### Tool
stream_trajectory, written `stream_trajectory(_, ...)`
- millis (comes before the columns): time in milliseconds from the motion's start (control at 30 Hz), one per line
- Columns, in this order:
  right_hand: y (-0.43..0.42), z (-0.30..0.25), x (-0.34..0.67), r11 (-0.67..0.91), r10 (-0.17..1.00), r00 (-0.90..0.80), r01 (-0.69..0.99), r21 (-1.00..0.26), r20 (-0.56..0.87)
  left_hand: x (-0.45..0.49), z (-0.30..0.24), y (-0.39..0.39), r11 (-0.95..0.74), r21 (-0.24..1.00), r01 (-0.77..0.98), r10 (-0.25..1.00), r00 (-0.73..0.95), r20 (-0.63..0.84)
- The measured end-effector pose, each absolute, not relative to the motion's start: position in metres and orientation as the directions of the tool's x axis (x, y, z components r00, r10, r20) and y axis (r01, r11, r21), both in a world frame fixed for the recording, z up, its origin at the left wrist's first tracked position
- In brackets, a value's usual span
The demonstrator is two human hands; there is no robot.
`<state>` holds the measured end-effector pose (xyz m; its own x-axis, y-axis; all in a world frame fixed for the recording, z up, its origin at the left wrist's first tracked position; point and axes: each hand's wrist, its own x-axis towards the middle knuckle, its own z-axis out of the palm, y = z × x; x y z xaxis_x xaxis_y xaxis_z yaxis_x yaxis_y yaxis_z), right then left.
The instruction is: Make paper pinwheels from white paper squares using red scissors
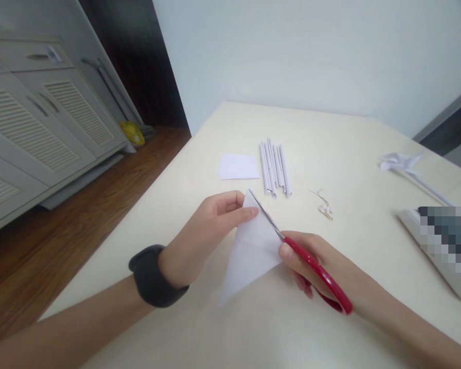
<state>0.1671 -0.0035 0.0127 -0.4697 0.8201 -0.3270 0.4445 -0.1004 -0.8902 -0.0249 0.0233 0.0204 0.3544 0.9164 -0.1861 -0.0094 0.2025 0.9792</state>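
A folded white sheet of paper (249, 256) hangs over the table, roughly triangular in outline. Its upper part is pinched between the thumb and fingers of my left hand (218, 218), which wears a dark band on the wrist. In my right hand (311, 251) are red-handled scissors (318, 271), their blades lying along the paper's upper right edge with the tip near its top corner. Whether the blades are parted is hard to make out. My right fingers partly hide the handle loops and the paper's right corner.
Beyond my hands lie a stack of white paper (238, 167) and several rolled paper tubes (275, 169). Small white-and-gold pins (325, 209) lie to their right. A paper pinwheel (401, 163) and a white box-like object (430, 246) occupy the table's right side.
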Motion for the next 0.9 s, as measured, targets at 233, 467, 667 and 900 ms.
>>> stream_trajectory(233,-0.005,0.022,0.17,-0.067,0.803,-0.506,0.449,-0.891,-0.315,-0.023,0.022,0.024,0.208,0.978,-0.014,0.895,0.405,-0.185)
stream_trajectory(467,-0.004,0.024,0.171,-0.132,0.742,-0.559,0.418,-0.899,-0.369,-0.023,0.021,0.024,0.206,0.978,-0.009,0.891,0.416,-0.184)
stream_trajectory(667,-0.005,0.02,0.171,-0.11,0.769,-0.543,0.408,-0.906,-0.338,-0.024,0.02,0.024,0.189,0.982,-0.013,0.894,0.416,-0.166)
stream_trajectory(900,-0.005,0.011,0.17,-0.087,0.783,-0.556,0.349,-0.933,-0.281,-0.024,0.019,0.024,0.195,0.98,-0.028,0.89,0.425,-0.165)
